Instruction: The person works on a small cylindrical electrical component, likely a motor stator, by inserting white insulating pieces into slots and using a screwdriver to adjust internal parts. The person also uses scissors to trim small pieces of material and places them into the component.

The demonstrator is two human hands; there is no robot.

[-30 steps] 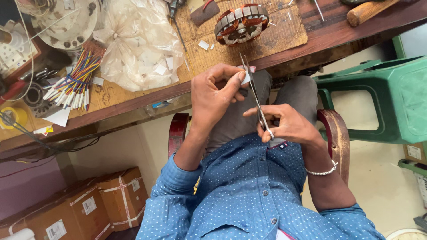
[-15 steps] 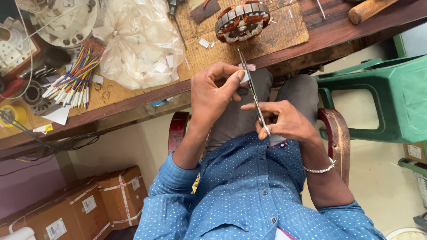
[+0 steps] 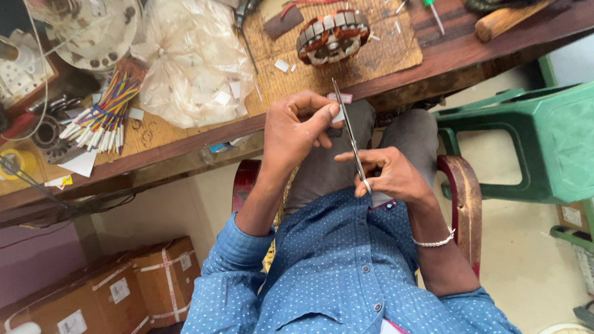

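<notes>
Our right hand (image 3: 391, 176) grips the scissors (image 3: 350, 133); our left hand (image 3: 296, 131) pinches a paper slip (image 3: 340, 115) at the blades, over our lap below the bench (image 3: 185, 139). A crooked snip could nick those fingertips.

we see slim metal scissors (image 3: 350, 133) held upright over the lap, blades pointing toward the bench edge, their tips beside a small pale slip of paper (image 3: 340, 114) pinched just left of them.
</notes>
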